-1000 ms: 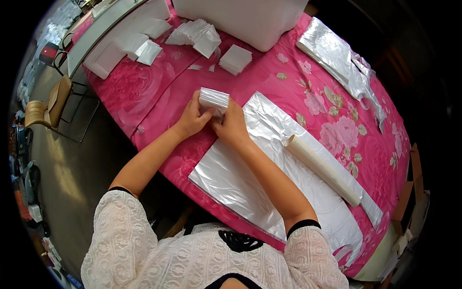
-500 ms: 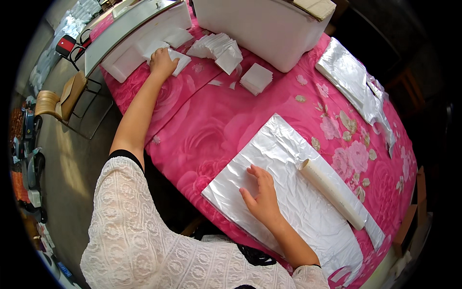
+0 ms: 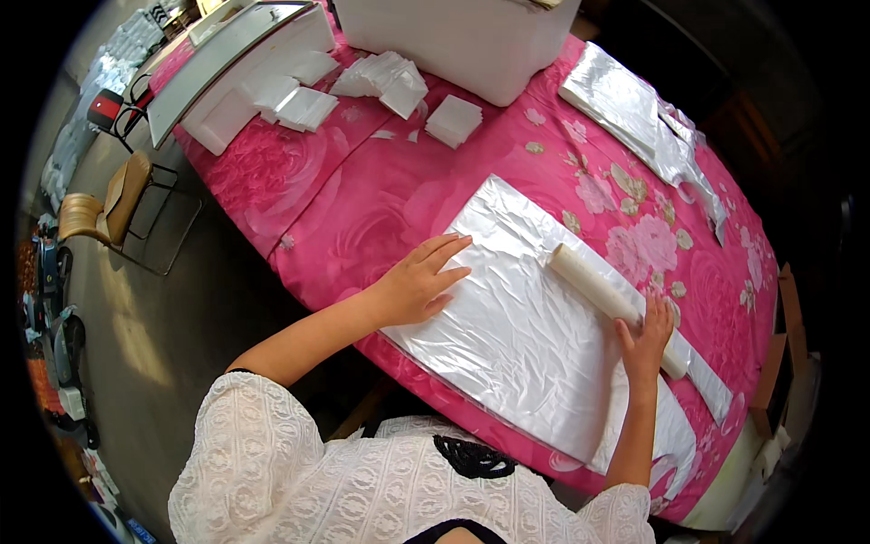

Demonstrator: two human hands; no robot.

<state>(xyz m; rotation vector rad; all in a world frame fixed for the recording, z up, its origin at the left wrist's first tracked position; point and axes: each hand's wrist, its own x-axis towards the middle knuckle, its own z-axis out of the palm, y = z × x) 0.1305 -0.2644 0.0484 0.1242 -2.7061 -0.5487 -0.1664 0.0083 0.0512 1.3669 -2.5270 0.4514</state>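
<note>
A stack of shiny, wrinkled clear plastic film (image 3: 517, 299) lies on the table in front of me. My left hand (image 3: 421, 283) rests at its left edge with fingers stretched out, holding nothing. A pale tube (image 3: 594, 283) lies along the film's right side. Around its nearer end is my right hand (image 3: 647, 340), thumb on one side and fingers on the other. Folded white squares (image 3: 306, 109) lie at the far left, beside a fanned pile of white squares (image 3: 385, 80) and a neat small stack (image 3: 454, 121).
A pink flowered cloth (image 3: 362, 199) covers the table. White bins (image 3: 453, 41) stand at the back, one topped by a grey board (image 3: 217, 68). More folded plastic film (image 3: 621, 91) lies at the far right. A tan chair (image 3: 127, 204) stands left of the table.
My left hand has left the white squares and come back to the film's left edge. My right hand has moved right, from the film onto the tube. The view has shifted slightly.
</note>
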